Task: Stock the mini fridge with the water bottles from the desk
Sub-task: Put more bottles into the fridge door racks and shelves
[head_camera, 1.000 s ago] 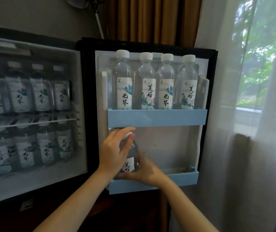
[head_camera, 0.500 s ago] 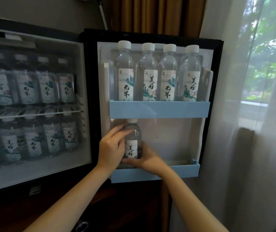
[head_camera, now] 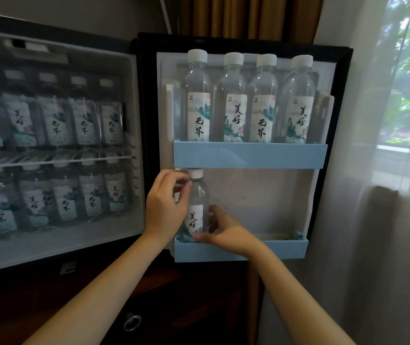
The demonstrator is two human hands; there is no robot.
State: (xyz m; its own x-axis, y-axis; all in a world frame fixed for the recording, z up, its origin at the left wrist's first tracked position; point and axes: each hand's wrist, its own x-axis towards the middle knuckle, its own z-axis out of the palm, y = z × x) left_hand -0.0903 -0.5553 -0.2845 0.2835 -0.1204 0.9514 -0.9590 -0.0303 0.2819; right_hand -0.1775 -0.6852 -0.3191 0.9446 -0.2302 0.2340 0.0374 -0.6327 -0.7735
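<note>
Left hand [head_camera: 165, 202]: wrapped around the shoulder and neck of the water bottle [head_camera: 197, 210], fingertips curled just under the white cap. Right hand [head_camera: 226, 235]: fingers spread low on the bottle's label and base, steadying it from the right; I read this as a light hold, not a full clench.

Bottle position: upright, at the left end of the lower door shelf [head_camera: 273, 249], base apparently behind the blue lip. Cap sits just beneath the underside of the upper door shelf [head_camera: 248, 155]. I cannot tell whether the base is fully seated.

Surroundings: upper door shelf carries four bottles [head_camera: 248, 100] in a row, touching. Rest of the lower door shelf, to the right of my hands, shows no bottles. Fridge interior [head_camera: 57, 150] holds two tiers of bottles, above and below the wire rack. Desk not in view.

Judgement: placement step, near its end for this bottle; door shelf has room to the right.

Risks:
- Cap clearance under the upper shelf looks tight; lifting while adjusting could jam the cap against it.
- Letting go before the base is flat could tip the bottle rightward, with nothing beside it for support.
- Low front lip; a forward nudge on withdrawal could topple it out.
</note>
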